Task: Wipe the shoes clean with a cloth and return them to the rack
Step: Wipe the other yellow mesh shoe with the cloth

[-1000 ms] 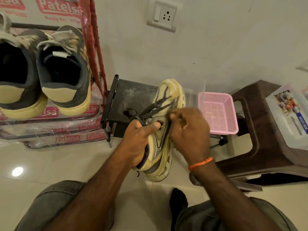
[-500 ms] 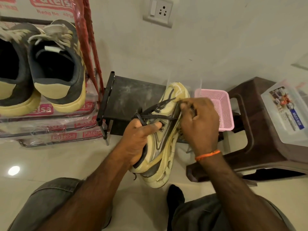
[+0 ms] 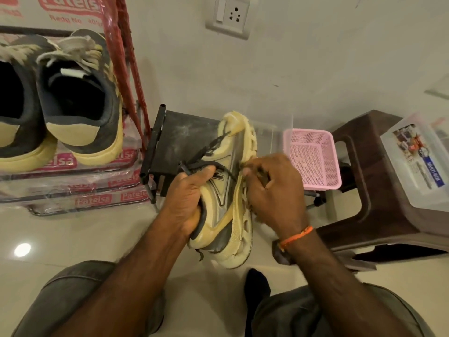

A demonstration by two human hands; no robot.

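Pale tiled floor (image 3: 73,239), rack (image 3: 80,190) left of yellow sneaker (image 3: 230,215). Left hand (image 3: 187,198) grips sneaker's collar. Right hand (image 3: 274,190), fingers curled, pinches something small and blurred at sole edge.

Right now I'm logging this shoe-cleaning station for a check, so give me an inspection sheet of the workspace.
Surface: glossy pale floor tiles.
Job's things: yellow sneaker held up off the floor; grey pair of shoes on the plastic-wrapped rack; cloth not clearly visible.
Clutter: pink basket, brown stool carrying a clear plastic box, dusty black stand.
Hands: left hand grips the sneaker's collar; right hand works at its sole edge, curled.
Cables: nothing seen.
Surroundings: wall with switch socket.
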